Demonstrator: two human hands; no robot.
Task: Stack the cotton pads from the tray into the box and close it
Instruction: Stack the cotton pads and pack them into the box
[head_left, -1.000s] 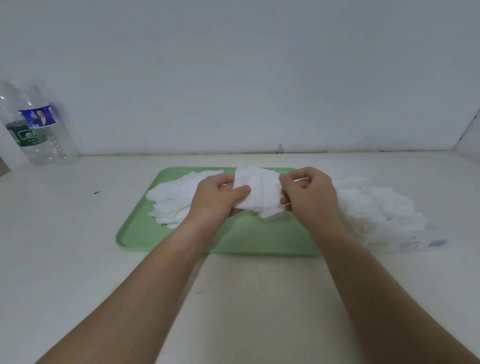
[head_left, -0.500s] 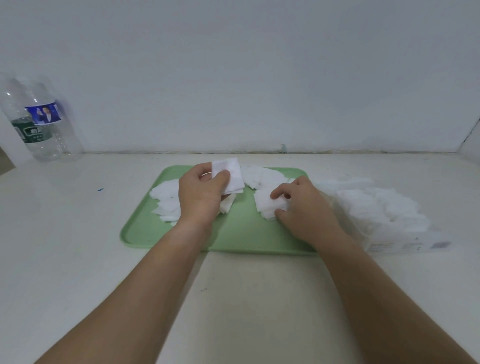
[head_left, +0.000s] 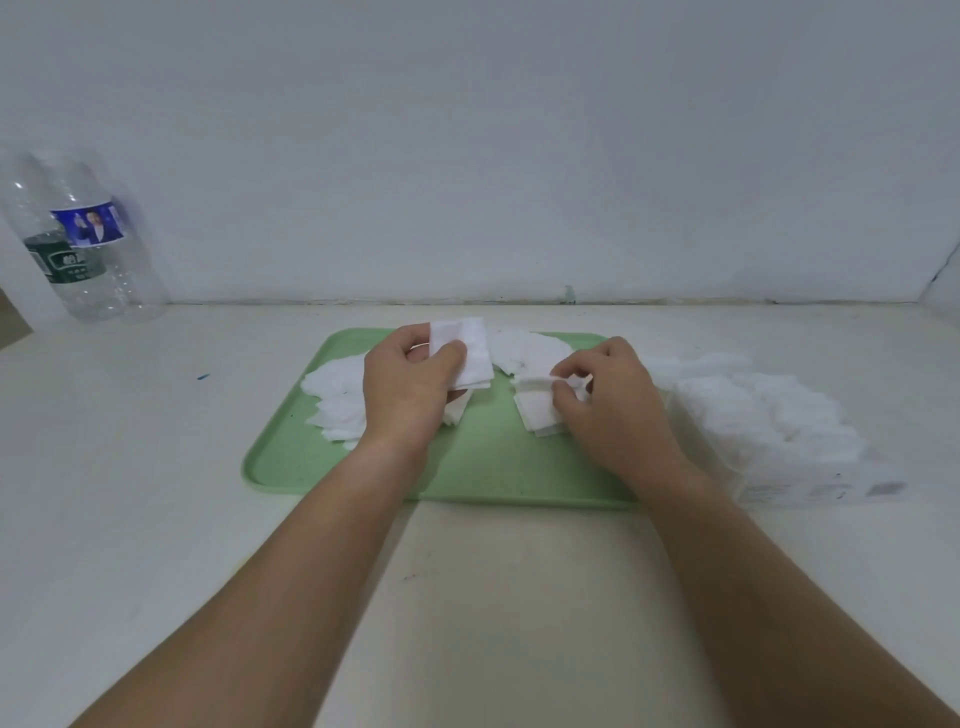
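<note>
Left hand (head_left: 405, 400) pinches a small stack of pads (head_left: 465, 353) between thumb and fingers and holds it on edge, just above the tray (head_left: 493, 467), left of centre. Right hand (head_left: 610, 405) has its fingers curled and pinches the top edge of a short pile (head_left: 537, 418) that lies flat on the tray, right of centre. More loose pads (head_left: 337, 405) are spread over the tray's left side and along the back edge. The box (head_left: 810, 488) sits on the table (head_left: 493, 597) just beside the tray's right edge, so it lies to the right of both hands and the right hand is clearly nearer. It is already heaped with pads. Its long axis looks to run roughly near to far, but the heap hides most of it, and I can't make out a lid. My read: gathering is mid-way, and the next transfer goes rightward, an easy reach for the right hand, while the left would have to cross over. Two plastic bottles (head_left: 88, 244) stand far left, well apart.
</note>
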